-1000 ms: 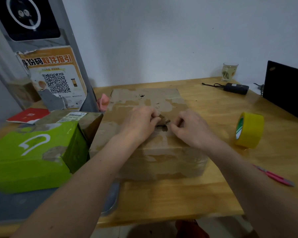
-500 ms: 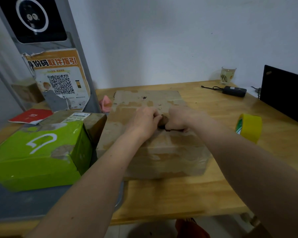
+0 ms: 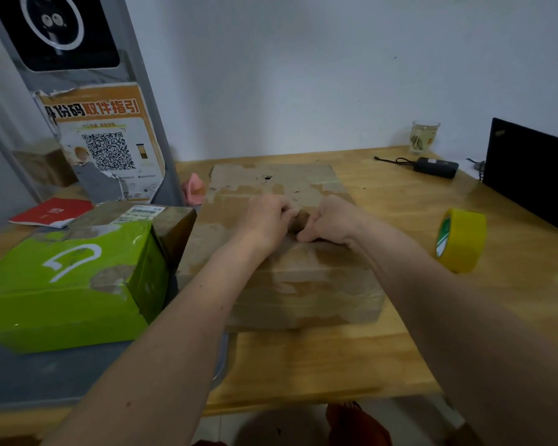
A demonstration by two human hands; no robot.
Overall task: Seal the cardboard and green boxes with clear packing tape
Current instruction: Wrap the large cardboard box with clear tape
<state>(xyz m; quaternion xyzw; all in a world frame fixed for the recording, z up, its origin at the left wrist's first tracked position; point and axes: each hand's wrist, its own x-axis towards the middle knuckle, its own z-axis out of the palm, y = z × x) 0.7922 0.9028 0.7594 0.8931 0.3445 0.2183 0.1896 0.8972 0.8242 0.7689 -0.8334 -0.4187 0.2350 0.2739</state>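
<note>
A worn cardboard box (image 3: 281,284) lies in the middle of the wooden table. Both my hands rest on its top, close together. My left hand (image 3: 266,218) and my right hand (image 3: 331,220) have curled fingers that pinch a small raised brown cardboard flap (image 3: 302,220) between them. The green box (image 3: 68,284), with a white mark and scuffed patches, sits to the left of the cardboard box. A roll of yellowish packing tape (image 3: 461,239) stands on edge on the table to the right, apart from both hands.
A smaller brown box with a label (image 3: 171,220) sits behind the green box. A grey stand with a QR poster (image 3: 110,140) rises at the back left. A glass (image 3: 424,136), a black adapter (image 3: 435,167) and a dark screen (image 3: 535,175) are at the back right.
My right hand has slid left across the box top and closed on the small flap beside my left hand. The left hand has stayed put.
</note>
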